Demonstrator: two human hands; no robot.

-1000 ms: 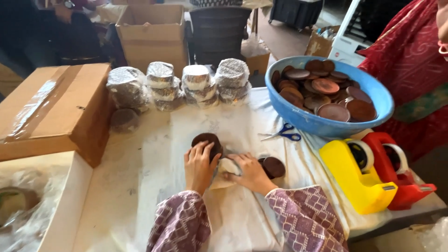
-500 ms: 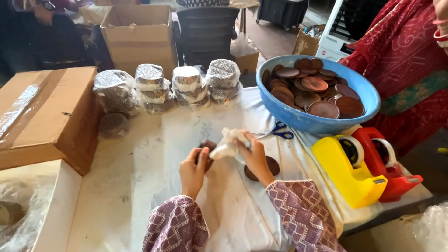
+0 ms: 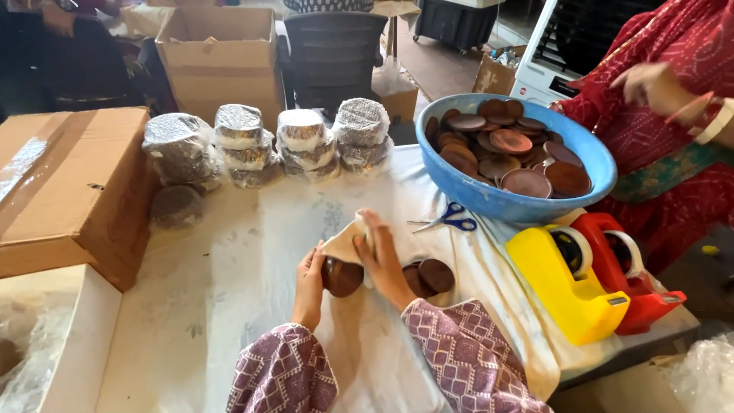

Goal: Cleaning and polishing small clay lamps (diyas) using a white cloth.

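Brown disc stack (image 3: 342, 277) half hidden by wrap; co-worker's body cut off right edge.

Soft, even daylight, faint shadows; sharp in the middle, slight wide-angle stretch toward the edges

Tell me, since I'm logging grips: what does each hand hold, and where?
The left hand steadies the stack of brown clay discs by its side; the right hand pinches the thin wrapping sheet by its upper edge.
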